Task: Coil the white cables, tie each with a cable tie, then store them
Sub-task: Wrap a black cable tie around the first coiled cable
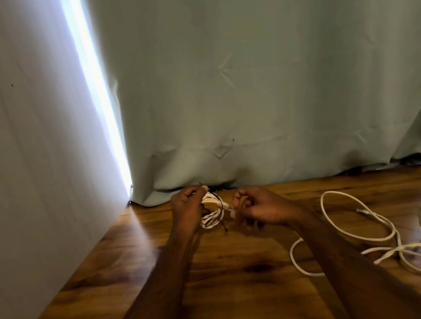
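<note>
White coiled cable (pixel 211 212) sits above the far part of the wooden table (pixel 245 298), gripped by the left hand (pixel 187 208) with its fingers curled round the bundle; a thin dark cable tie (pixel 217 200) loops round it, and the right hand (pixel 257 209) pinches what looks like the cable's plug end. Judgement: first coil wound, tie on but probably not finished. Loose white cable (pixel 384 239) sprawls uncoiled on the table to the right; coiling, tying and storing it remain, and no storage place shows.
</note>
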Motion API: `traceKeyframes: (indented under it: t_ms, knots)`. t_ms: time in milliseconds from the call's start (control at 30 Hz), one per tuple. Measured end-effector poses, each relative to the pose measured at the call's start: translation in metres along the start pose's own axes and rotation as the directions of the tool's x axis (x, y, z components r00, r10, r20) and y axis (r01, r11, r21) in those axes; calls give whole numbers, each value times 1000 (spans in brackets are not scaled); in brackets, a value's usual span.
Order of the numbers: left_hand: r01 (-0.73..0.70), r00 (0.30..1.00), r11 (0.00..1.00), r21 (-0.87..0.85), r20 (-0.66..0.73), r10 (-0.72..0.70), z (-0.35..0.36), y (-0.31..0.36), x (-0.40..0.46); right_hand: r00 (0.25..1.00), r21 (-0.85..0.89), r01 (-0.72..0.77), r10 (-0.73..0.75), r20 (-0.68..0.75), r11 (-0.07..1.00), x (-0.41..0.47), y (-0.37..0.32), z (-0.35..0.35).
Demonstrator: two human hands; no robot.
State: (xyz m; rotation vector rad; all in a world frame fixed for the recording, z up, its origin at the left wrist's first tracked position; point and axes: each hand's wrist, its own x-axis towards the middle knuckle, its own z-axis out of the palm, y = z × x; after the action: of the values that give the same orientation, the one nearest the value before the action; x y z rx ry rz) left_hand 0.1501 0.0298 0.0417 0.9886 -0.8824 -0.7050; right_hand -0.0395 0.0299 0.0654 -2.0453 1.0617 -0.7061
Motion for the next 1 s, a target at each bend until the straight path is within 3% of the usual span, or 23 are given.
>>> traceKeyframes:
  t_ms: [133, 200, 367, 467, 733, 833, 1000]
  knots:
    - [-125, 991, 983, 132, 64, 117, 5, -9, 1, 932, -113, 132, -162, -324, 985, 9, -1, 11]
    - [-190, 979, 962, 196, 106, 172, 7, -12, 1, 930, -90, 150, -172, -324, 985, 10, -5, 13]
    - [-317, 946, 909, 271, 153, 284, 7, -10, -2, 958, 203, 26, 33, -284, 979, 5, -17, 5]
    - [-371, 924, 892, 260, 201, 325, 10, -10, -4, 927, 77, 30, 1, -374, 997, 7, -11, 11]
    - [-367, 922, 889, 274, 238, 307, 12, -20, -3, 921, -76, 8, -37, -388, 997, 13, -5, 16]
    - [-298, 950, 923, 243, 169, 262, 16, -21, -4, 878, -23, -43, 27, -477, 999, 13, -5, 15]
    - [-163, 966, 961, 225, -163, 202, 9, -20, 5, 857, 121, -66, 119, -502, 990, 19, -6, 25]
